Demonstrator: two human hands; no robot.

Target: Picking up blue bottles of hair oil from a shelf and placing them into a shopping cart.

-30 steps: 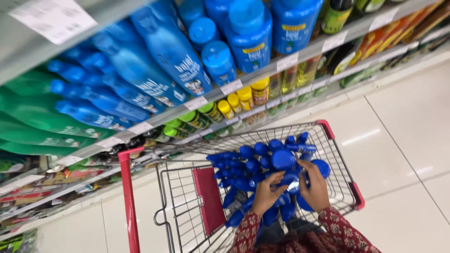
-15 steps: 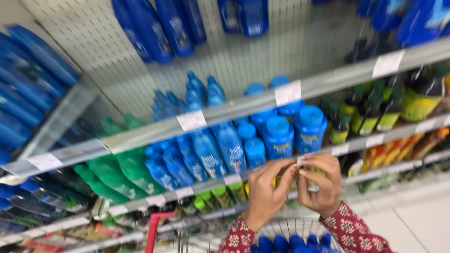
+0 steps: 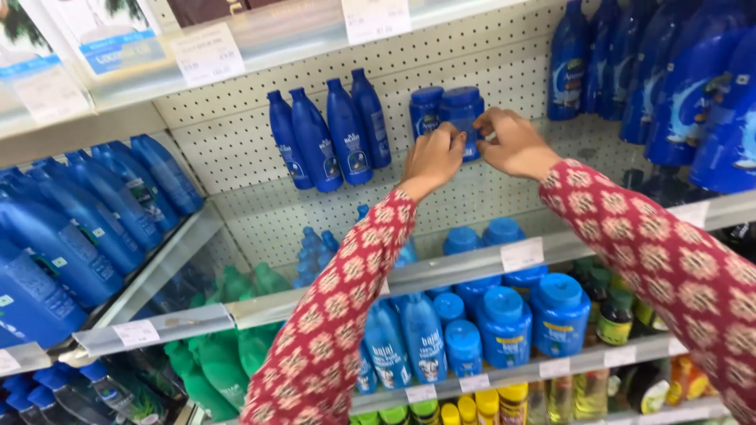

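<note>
The short blue jar (image 3: 463, 118) at 12 o'clock on the upper shelf (image 3: 551, 138) is pinched by left hand (image 3: 431, 160) and right hand (image 3: 516, 143), so it's probably best slid back gently, kept upright beside its twin jar (image 3: 426, 112).

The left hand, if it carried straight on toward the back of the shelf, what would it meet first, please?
Probably the blue jars: the left hand already looks to be touching them, beside the right hand. Behind them stands the pegboard back panel.

Two bare hands, left hand (image 3: 431, 160), right hand (image 3: 516, 144), long red sleeves (image 3: 339, 315) with pale flower shapes
</note>
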